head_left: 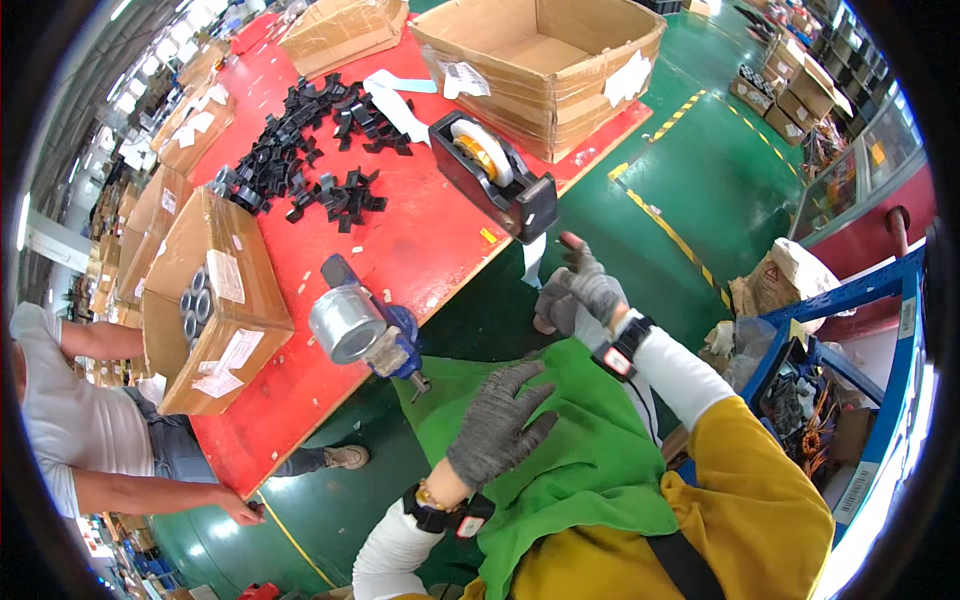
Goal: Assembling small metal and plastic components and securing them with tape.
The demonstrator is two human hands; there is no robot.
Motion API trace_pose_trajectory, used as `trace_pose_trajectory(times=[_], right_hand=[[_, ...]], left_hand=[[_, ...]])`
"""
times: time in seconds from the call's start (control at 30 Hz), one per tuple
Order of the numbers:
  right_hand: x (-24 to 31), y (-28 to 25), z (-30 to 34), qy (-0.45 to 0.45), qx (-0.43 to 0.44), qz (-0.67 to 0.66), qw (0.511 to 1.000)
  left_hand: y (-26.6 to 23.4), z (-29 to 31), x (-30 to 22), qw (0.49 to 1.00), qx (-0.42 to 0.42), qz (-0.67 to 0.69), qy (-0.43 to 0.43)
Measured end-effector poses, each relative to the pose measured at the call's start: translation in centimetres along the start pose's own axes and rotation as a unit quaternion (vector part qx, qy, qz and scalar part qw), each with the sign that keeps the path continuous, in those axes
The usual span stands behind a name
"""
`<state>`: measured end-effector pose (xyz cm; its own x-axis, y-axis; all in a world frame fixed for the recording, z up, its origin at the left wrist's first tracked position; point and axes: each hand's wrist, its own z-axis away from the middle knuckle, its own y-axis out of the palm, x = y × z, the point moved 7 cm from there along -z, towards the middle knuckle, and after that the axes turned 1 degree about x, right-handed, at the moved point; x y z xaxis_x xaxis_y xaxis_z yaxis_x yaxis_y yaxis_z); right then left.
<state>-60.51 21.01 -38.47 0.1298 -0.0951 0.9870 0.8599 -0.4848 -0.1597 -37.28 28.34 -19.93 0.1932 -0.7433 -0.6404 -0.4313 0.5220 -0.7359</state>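
My left hand (500,425), in a grey knit glove, is held over my green apron (570,450) with its fingers spread and nothing in them. My right hand (585,290), gloved too with bare fingertips, is beside the table edge, fingers bent and the index stretched out. A pale strip shows under its palm; whether the fingers grip it is unclear. Just beyond hangs a white strip (534,262) from a black tape dispenser (490,175) on the table. Nearest my left hand, a blue bench vise (398,340) at the edge stands with a silver metal cylinder (347,325).
Black plastic clips (290,140) lie heaped on the red table (420,220). An open carton (540,80) is at the far corner, another carton (225,300) with grey rings at the left. A co-worker (90,400) stands there. A blue rack (840,370) is on my right.
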Motion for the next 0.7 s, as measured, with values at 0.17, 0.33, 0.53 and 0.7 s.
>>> trace_pose_trajectory(times=[0.17, 0.33, 0.53, 0.7], right_hand=[[-7.9, 1.5, -2.4, 0.033, 0.106, -0.243, 0.964], [-1.2, 0.3, 6.1, 0.142, 0.197, -0.277, 0.930], [3.2, -2.1, 11.7, 0.129, 0.101, -0.168, 0.972], [5.4, -4.9, 11.8, 0.000, 0.040, -0.053, 0.998]], left_hand=[[5.8, -0.5, 6.8, 0.986, -0.039, 0.101, -0.124], [7.9, -1.5, 12.4, 0.961, -0.153, 0.048, -0.225], [11.6, -5.4, 11.4, 0.920, -0.092, 0.220, -0.312], [13.2, -5.2, 11.3, 0.860, -0.150, 0.381, -0.304]])
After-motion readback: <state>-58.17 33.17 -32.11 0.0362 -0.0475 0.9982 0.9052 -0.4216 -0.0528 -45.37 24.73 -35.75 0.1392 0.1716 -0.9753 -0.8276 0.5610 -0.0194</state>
